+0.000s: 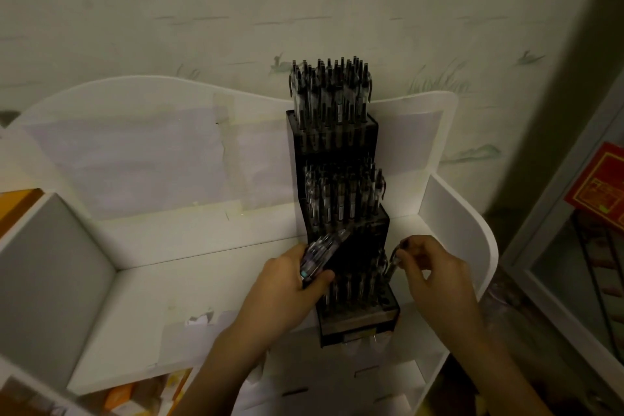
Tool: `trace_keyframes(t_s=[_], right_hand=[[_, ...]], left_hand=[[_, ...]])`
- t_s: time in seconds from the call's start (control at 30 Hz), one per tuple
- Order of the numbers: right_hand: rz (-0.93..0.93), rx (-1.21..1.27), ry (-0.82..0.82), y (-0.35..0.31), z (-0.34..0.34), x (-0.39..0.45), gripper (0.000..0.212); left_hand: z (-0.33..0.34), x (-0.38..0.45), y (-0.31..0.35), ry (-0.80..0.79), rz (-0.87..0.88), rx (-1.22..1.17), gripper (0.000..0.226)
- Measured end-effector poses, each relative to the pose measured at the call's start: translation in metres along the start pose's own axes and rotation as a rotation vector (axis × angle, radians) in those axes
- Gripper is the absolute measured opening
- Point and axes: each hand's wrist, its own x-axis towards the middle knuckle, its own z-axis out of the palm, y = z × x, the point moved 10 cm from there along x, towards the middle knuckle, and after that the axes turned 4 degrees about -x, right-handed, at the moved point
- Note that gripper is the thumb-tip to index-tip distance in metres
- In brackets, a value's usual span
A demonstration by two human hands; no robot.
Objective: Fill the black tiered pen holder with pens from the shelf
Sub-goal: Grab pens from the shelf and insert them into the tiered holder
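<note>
- Black tiered pen holder (351, 243): 3 steps, stands upright on white shelf (141, 314), right of centre, back against shelf's rear panel. Lowest step nearest the camera, highest step furthest back.
- Top tier pens (329, 94): packed full, upright, clear barrels w/ dark tips & clips; rise above rear panel edge, in front of the wallpaper.
- Middle tier pens (342, 199): also dense, upright, same type.
- Bottom tier pens (354, 287): a row standing upright; partly hidden by both hands, so count not readable. Dim light.
- Left hand (290, 287): fingers wrapped round a bundle of pens (320, 253), thumb across the front. Bundle tilted, tips pointing up & right, lying against holder's left side at the level of the middle step.
- Right hand (435, 267): fingertips pinching a single pen (393, 263) near its upper end; pen close to upright, lower end down among bottom tier pens at holder's right edge. Other fingers curled.
- White shelf: curved side wall at right, open compartment at left w/ grey divider. Patches of tape/paper residue on rear panel & base.
- Wallpaper (202, 10): pale, faint green landscape & bird motifs.
- Red packet (604, 186): far right, outside shelf, w/ gold print, text unreadable.
- Orange boxes (125, 398): lower left, below the shelf level, blurred.
</note>
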Motion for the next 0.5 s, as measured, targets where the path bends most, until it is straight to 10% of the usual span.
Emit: trace_keyframes(t_s=[0.5], right_hand=[[0.032,-0.085,-0.156,0.03,0.044,-0.007,0.008]], left_hand=[[-0.005,0.0,-0.005,0.017,-0.005,0.028,0.019]])
